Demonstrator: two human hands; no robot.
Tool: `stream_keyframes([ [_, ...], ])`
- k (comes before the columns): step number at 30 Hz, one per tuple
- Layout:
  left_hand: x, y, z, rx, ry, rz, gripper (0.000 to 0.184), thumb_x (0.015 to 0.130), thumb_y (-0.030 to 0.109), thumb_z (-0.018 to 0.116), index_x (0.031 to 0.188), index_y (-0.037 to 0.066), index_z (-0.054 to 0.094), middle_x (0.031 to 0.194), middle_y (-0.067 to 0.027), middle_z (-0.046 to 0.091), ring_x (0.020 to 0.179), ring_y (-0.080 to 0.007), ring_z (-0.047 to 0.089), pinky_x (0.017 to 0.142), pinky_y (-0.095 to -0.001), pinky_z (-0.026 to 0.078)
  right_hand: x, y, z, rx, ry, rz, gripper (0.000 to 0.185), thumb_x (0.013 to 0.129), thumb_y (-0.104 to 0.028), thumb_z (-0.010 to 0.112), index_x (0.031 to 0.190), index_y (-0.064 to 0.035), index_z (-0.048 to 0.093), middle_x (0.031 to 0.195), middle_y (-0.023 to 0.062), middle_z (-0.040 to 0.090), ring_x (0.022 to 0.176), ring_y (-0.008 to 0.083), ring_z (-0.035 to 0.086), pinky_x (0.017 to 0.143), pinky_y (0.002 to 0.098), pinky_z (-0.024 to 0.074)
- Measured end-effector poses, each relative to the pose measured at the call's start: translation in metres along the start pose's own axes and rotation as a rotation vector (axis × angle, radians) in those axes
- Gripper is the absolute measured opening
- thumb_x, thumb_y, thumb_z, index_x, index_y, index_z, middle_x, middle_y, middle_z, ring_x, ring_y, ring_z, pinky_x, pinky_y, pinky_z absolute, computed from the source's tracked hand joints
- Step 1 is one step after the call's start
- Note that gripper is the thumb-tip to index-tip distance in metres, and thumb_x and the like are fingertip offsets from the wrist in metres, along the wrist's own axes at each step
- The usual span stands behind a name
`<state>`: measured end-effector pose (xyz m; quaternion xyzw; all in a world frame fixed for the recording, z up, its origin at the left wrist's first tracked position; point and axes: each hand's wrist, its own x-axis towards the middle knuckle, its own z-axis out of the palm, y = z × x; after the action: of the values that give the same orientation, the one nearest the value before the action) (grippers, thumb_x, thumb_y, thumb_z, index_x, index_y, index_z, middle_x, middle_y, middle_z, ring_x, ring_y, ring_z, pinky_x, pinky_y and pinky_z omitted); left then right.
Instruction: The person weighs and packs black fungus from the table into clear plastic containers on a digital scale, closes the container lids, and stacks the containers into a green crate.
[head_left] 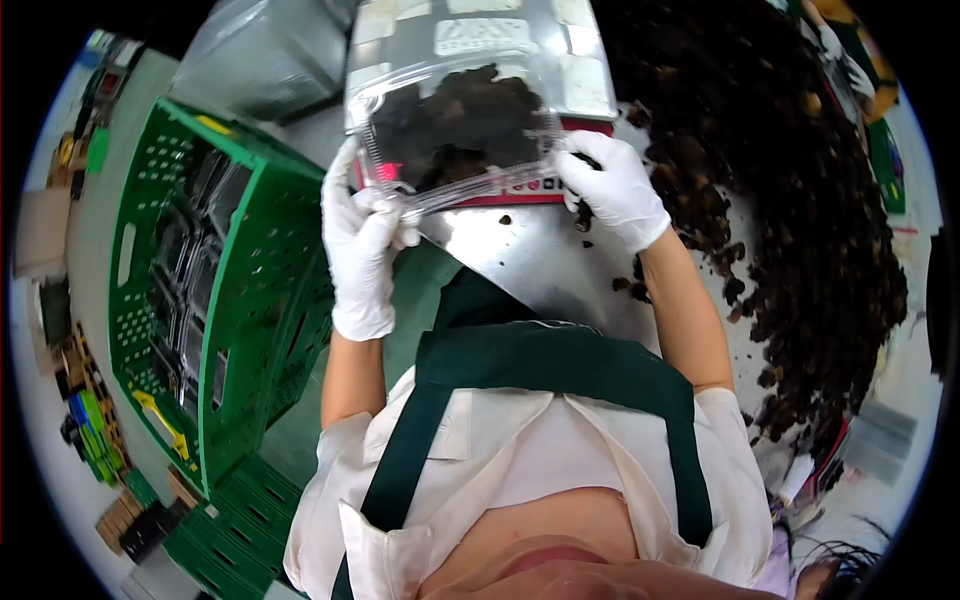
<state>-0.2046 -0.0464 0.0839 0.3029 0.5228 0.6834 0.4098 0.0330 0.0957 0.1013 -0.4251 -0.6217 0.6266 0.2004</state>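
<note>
A clear plastic box point(455, 125) with dark brown, ruffled pieces inside sits over a metal scale point(590, 90) with a red front edge. My left hand point(365, 235), in a white glove, has its fingers closed on the box's near left corner. At the near right corner, my right hand point(612, 188), gloved too, is closed on the box's rim, with a dark piece showing under its fingers. The box's lid edge runs along the side nearest me; whether it is fastened I cannot tell.
A big heap of dark pieces point(800, 230) covers the right side of the metal table point(520, 245). At left stands a green crate point(235, 290) holding clear boxes. Behind it is a plastic-wrapped stack point(265, 60). Another person's gloved hand point(855, 75) shows at the upper right.
</note>
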Motion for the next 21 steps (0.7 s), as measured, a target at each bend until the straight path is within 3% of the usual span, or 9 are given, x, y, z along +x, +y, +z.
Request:
stream_keyframes([
  [3,0.003,0.011,0.008,-0.027,0.053,0.014,0.072,0.093,0.004,0.066,0.155,0.002,0.03,0.082,-0.0051,0.065,0.058,-0.0094,0.059,0.051,-0.0191,0.047,-0.001,-0.005,-0.002,0.069,-0.069,-0.001,0.019,0.099,-0.015,0.059,0.092,0.0003,0.068,0.065,-0.0008,0.054,0.057,0.0083,0.054,0.054,0.0253,0.042],
  [5,0.008,0.015,0.002,-0.042,0.048,-0.004,0.068,0.088,-0.006,0.056,0.153,0.003,0.035,0.076,-0.0036,0.059,0.058,-0.0102,0.058,0.052,-0.0215,0.049,-0.003,-0.008,0.0,0.088,-0.101,0.001,0.019,0.098,-0.013,0.062,0.086,0.0003,0.068,0.066,0.0003,0.057,0.057,0.0073,0.054,0.054,0.0244,0.0417],
  [9,0.004,0.015,-0.003,-0.091,-0.098,-0.074,0.069,0.09,-0.001,0.059,0.154,0.005,0.035,0.079,-0.0052,0.062,0.063,-0.0106,0.063,0.055,-0.0238,0.054,0.004,-0.004,0.002,0.091,0.073,-0.007,0.017,0.096,-0.013,0.064,0.087,0.0009,0.069,0.062,-0.0001,0.056,0.052,0.009,0.052,0.051,0.0253,0.0417],
  [11,-0.005,0.019,0.004,-0.17,0.005,-0.028,0.065,0.088,0.001,0.064,0.149,0.002,0.041,0.078,-0.0044,0.064,0.06,-0.0095,0.062,0.053,-0.0196,0.05,0.008,-0.011,0.008,0.058,0.116,0.017,0.017,0.097,-0.013,0.064,0.09,0.001,0.071,0.063,-0.0012,0.056,0.052,0.0075,0.052,0.052,0.0248,0.0429],
  [14,-0.004,0.061,-0.01,-0.106,0.197,0.154,0.06,0.09,-0.001,0.057,0.148,0.001,0.044,0.075,-0.0024,0.064,0.061,-0.0094,0.062,0.051,-0.0206,0.051,0.017,-0.066,0.02,0.02,-0.136,-0.085,0.021,0.099,-0.018,0.063,0.097,0.001,0.072,0.07,-0.0019,0.057,0.06,0.0049,0.052,0.057,0.0223,0.0437],
  [17,0.0,0.118,-0.059,-0.064,0.265,0.422,0.06,0.092,0.006,0.064,0.148,-0.001,0.042,0.074,0.0025,0.054,0.06,-0.0078,0.051,0.053,-0.0185,0.044,0.009,-0.121,0.041,0.003,-0.304,-0.243,0.028,0.101,-0.023,0.063,0.112,0.0004,0.071,0.078,-0.0025,0.059,0.067,0.0042,0.053,0.064,0.0203,0.0457],
  [19,0.0,0.147,-0.108,-0.001,0.289,0.555,0.061,0.092,0.002,0.064,0.149,0.001,0.041,0.085,-0.0013,0.059,0.069,-0.0078,0.054,0.057,-0.019,0.047,0.014,-0.119,0.039,0.025,-0.385,-0.345,0.03,0.101,-0.024,0.063,0.119,-0.0008,0.071,0.084,-0.0028,0.062,0.069,0.0036,0.054,0.066,0.0207,0.0469],
  [21,0.008,0.169,-0.14,-0.02,0.442,0.628,0.057,0.093,0.0,0.061,0.147,0.001,0.042,0.091,-0.0081,0.063,0.072,-0.0136,0.058,0.062,-0.0232,0.051,0.016,-0.105,0.028,0.0,-0.43,-0.224,0.029,0.101,-0.022,0.062,0.118,-0.0001,0.071,0.082,-0.0027,0.061,0.07,0.0038,0.055,0.067,0.0206,0.0469],
])
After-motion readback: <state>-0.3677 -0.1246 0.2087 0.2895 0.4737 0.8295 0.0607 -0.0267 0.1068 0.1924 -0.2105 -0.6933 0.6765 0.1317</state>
